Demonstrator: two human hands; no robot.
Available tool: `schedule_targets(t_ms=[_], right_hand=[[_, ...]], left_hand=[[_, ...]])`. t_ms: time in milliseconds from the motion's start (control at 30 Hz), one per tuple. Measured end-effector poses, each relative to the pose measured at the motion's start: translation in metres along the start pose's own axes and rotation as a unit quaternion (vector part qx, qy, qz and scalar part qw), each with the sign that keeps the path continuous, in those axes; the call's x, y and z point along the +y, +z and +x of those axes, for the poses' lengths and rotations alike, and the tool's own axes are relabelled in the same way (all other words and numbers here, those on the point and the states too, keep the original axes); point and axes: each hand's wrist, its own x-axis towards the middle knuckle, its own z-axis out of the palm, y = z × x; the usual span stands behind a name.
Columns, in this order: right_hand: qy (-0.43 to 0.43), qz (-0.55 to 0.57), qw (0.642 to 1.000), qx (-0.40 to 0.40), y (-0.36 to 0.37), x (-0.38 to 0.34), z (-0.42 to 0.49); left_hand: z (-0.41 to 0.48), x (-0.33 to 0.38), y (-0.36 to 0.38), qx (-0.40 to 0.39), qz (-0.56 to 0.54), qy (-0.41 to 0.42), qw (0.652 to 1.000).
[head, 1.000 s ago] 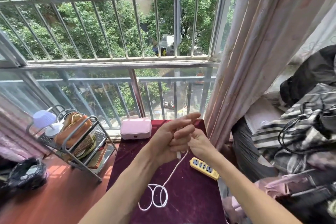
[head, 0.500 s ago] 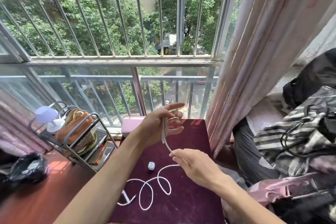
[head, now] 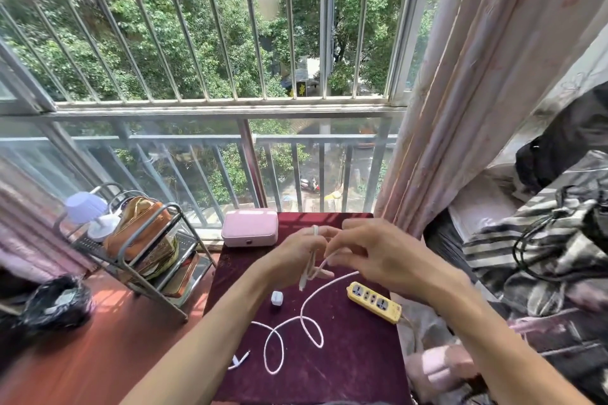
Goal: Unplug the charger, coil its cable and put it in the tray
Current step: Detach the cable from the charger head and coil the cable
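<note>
Hands meet above the table (head: 362,371): my left hand (head: 296,256) clamped on cable (head: 279,342) turns, my right hand (head: 371,256) pinching the strand to feed it. Slack trails loose; a snag could spill the coil. Charger (head: 277,298) lies unplugged beside the strip (head: 374,301).

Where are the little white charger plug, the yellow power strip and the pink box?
white charger plug (head: 277,298), head view, its top face.
yellow power strip (head: 374,301), head view, middle sockets.
pink box (head: 249,227), head view, its lid.
</note>
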Motion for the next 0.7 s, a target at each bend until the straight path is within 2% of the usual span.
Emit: schedule_targets(t_ms=[67,200,300,467,533,633,700], right_hand=[[0.012,0.034,0.999,0.012,-0.03,0.006,0.007],[-0.001,0.086,0.993,0.079,-0.06,0.02,0.022],[-0.001,0.158,0.98,0.123,-0.044,0.029,0.033],[0.019,0.259,0.946,0.195,-0.009,0.045,0.038],[0.034,0.262,0.941,0.211,0.001,0.05,0.038],[0.052,0.251,0.948,0.189,0.007,0.06,0.035],[0.076,0.212,0.965,0.133,0.007,0.073,0.031]], left_hand=[[-0.001,-0.003,0.008,-0.031,0.005,-0.007,0.999],[-0.001,-0.003,0.02,-0.106,-0.104,-0.01,0.989],[-0.004,0.0,0.03,-0.161,-0.18,-0.001,0.97],[-0.01,0.009,0.039,-0.165,-0.337,-0.018,0.927],[-0.011,0.01,0.039,-0.176,-0.35,0.006,0.92],[-0.012,0.012,0.035,-0.158,-0.315,0.043,0.935],[-0.012,0.012,0.028,-0.146,-0.311,0.051,0.938]])
